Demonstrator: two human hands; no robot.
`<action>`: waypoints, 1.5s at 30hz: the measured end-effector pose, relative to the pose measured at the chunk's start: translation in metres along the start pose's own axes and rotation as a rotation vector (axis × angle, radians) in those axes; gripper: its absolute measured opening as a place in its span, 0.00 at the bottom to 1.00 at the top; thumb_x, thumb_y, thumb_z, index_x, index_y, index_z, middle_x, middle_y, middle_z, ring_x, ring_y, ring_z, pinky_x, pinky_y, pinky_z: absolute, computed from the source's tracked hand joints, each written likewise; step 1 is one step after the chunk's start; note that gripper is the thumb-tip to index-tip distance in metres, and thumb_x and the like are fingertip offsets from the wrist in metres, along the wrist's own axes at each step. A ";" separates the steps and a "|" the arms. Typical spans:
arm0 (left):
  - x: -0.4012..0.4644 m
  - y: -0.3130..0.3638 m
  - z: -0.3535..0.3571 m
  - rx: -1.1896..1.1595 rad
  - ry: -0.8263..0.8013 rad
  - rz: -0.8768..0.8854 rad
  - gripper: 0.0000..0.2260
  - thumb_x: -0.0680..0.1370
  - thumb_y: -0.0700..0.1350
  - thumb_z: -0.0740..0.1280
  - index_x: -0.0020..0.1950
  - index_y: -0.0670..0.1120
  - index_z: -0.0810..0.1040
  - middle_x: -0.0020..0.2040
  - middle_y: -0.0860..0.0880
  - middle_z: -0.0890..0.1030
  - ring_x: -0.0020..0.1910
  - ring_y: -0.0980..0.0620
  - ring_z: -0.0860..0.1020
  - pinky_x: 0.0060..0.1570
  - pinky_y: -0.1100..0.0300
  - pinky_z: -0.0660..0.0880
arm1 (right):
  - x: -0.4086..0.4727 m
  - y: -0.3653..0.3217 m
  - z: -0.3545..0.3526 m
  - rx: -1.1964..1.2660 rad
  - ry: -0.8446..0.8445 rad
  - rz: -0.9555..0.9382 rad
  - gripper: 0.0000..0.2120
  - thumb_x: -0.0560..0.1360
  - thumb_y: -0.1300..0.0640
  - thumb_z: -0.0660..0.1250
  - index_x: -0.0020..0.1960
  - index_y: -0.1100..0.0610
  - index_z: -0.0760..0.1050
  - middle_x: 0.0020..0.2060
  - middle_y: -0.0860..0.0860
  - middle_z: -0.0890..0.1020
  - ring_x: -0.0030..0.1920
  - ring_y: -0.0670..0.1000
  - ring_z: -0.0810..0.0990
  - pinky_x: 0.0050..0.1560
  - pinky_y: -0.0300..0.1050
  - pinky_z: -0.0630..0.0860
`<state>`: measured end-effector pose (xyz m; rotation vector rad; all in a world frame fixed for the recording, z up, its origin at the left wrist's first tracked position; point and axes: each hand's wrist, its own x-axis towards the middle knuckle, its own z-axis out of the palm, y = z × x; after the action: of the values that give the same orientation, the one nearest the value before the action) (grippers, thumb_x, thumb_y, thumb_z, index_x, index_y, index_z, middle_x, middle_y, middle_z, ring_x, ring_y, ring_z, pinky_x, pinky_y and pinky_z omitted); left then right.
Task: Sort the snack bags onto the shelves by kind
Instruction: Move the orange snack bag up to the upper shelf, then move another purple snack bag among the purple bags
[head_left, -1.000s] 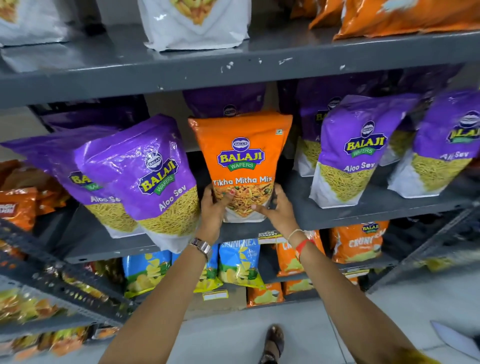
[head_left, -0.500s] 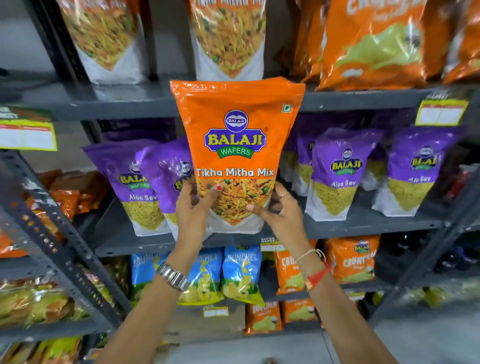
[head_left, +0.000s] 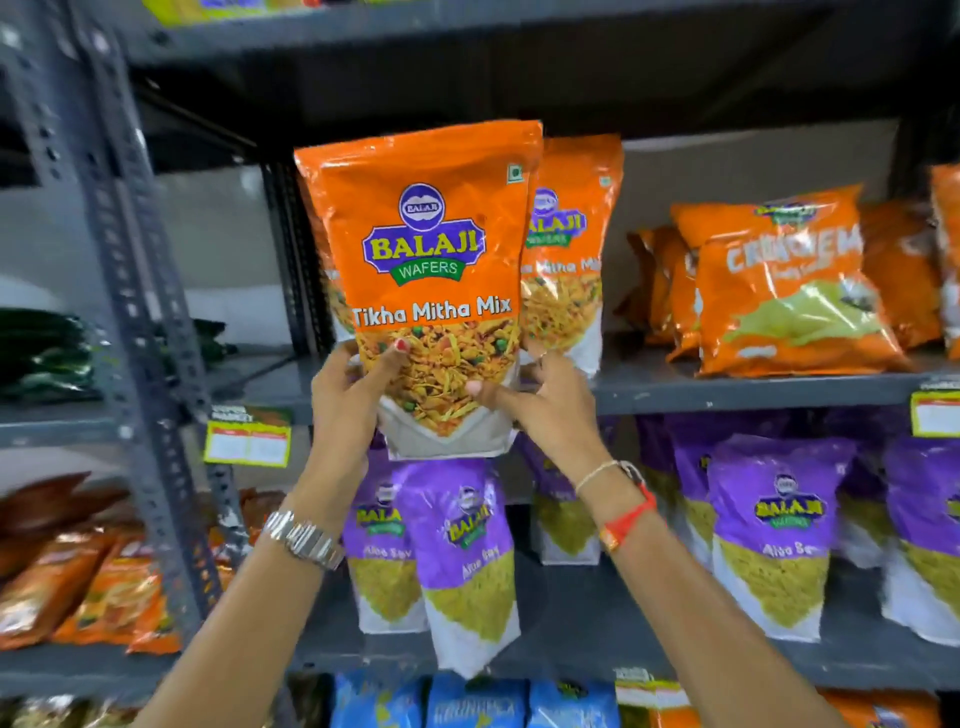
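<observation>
Both hands (left (head_left: 349, 395), right (head_left: 540, 400)) grip the Tikha Mitha Mix bag (head_left: 426, 280) before grey shelves (head_left: 727, 389).

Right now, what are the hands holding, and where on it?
Both hands hold the orange Tikha Mitha Mix bag upright by its lower part: left hand on the lower left edge, right hand on the lower right.
</observation>
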<state>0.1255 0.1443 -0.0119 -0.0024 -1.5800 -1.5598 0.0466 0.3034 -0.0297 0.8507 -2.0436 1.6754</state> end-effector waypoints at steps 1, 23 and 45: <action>0.010 0.008 -0.001 0.006 0.005 0.005 0.07 0.73 0.46 0.70 0.50 0.48 0.78 0.46 0.47 0.83 0.46 0.48 0.82 0.47 0.52 0.80 | 0.011 -0.009 0.005 -0.013 -0.002 -0.019 0.32 0.58 0.35 0.73 0.57 0.50 0.77 0.49 0.53 0.86 0.50 0.54 0.83 0.53 0.59 0.79; 0.146 -0.031 -0.033 0.147 0.102 -0.181 0.13 0.74 0.49 0.68 0.55 0.44 0.75 0.53 0.45 0.80 0.52 0.46 0.78 0.54 0.51 0.75 | 0.121 -0.011 0.102 0.016 -0.141 0.132 0.30 0.67 0.47 0.77 0.65 0.57 0.74 0.60 0.57 0.82 0.61 0.60 0.79 0.62 0.52 0.75; 0.030 -0.101 -0.045 0.442 0.408 0.223 0.12 0.76 0.52 0.61 0.53 0.46 0.74 0.40 0.55 0.76 0.37 0.64 0.73 0.42 0.68 0.66 | -0.017 0.084 0.073 0.443 0.139 0.196 0.10 0.67 0.57 0.70 0.47 0.47 0.77 0.40 0.51 0.84 0.41 0.48 0.82 0.51 0.55 0.81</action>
<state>0.0764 0.0702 -0.0844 0.3498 -1.5008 -0.9435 0.0113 0.2457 -0.1204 0.6512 -1.7352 2.2779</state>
